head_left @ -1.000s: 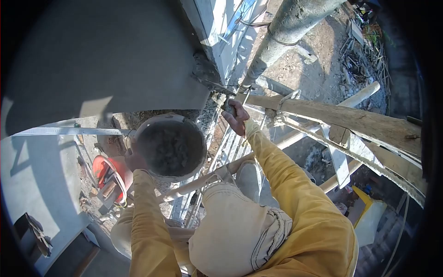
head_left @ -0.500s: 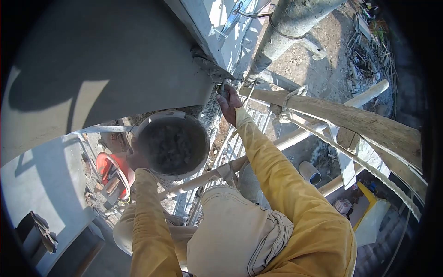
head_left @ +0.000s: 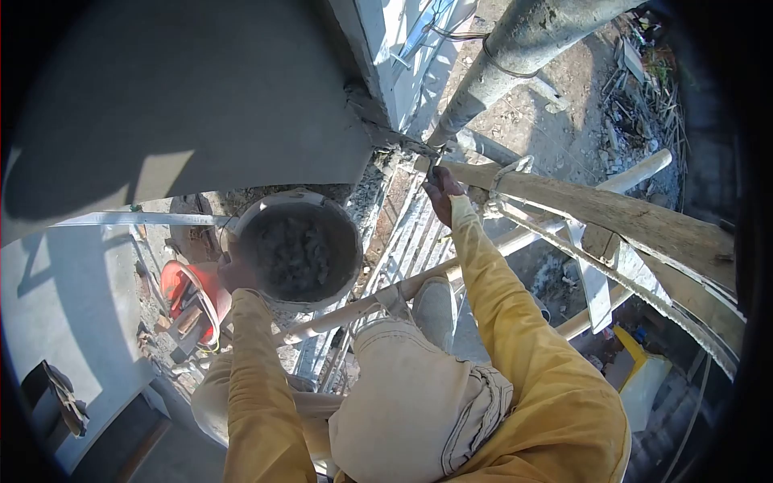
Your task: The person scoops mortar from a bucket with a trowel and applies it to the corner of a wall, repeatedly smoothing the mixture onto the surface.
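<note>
Left hand [head_left: 233,274]: fingers curled shut on the near-left rim of the mortar pan [head_left: 299,248].
Mortar pan: left of centre, below the grey wall [head_left: 201,105], full of grey mix.
Right hand [head_left: 443,193]: fist closed on a tool [head_left: 433,171] at the wall's lower corner, touching the plank [head_left: 612,211].

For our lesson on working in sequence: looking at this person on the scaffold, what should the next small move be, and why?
Probably press the tool in the right hand along the rough wall edge: that hand is up at it, while the left hand holds the pan, with mortar in it, close below.
</note>
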`<state>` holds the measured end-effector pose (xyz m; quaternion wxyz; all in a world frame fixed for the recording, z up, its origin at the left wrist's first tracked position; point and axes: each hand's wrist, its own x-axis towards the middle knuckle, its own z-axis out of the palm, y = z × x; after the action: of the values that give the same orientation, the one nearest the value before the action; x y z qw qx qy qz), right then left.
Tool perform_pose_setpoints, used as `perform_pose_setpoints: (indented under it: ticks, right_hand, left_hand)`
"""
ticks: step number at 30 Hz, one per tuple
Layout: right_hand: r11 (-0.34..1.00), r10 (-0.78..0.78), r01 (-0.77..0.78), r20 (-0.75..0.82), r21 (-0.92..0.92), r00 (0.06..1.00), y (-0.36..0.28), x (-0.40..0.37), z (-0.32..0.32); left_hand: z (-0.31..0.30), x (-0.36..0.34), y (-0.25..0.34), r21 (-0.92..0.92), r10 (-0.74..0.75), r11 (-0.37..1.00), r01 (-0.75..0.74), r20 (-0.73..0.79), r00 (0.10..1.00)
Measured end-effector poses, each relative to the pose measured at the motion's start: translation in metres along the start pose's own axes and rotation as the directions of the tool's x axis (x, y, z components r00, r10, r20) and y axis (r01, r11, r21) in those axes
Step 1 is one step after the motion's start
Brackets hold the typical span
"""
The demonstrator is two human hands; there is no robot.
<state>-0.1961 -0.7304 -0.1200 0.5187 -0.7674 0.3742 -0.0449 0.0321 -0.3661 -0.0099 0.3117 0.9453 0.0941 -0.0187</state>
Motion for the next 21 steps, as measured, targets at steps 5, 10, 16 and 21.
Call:
perform_pose_setpoints:
  ticks: [5, 10, 16, 21]
  right_hand:
    - [0.917, -0.345, 0.273, -0.239, -0.29, 0.907, 0.009, -0.035, -0.024]
    - [0.924, -0.276, 0.314, 0.189, -0.217, 0.942, -0.031, -0.069, -0.038]
    - [0.689, -0.161, 0.571, 0.673, -0.447, 0.722, -0.092, -0.072, -0.006]
    - [0.428, -0.132, 0.71, 0.738, -0.56, 0.662, -0.097, -0.052, 0.056]
  left_hand:
    - [0.001, 0.003, 0.002, 0.09, -0.017, 0.996, 0.018, -0.009, 1.0]
    - [-0.001, 0.008, -0.002, 0.159, -0.005, 0.987, 0.001, 0.022, 1.0]
    - [0.002, -0.003, 0.009, 0.1, -0.04, 0.995, 0.031, 0.091, 0.995]
    - [0.005, -0.013, 0.01, 0.209, -0.024, 0.978, 0.013, 0.047, 0.999]
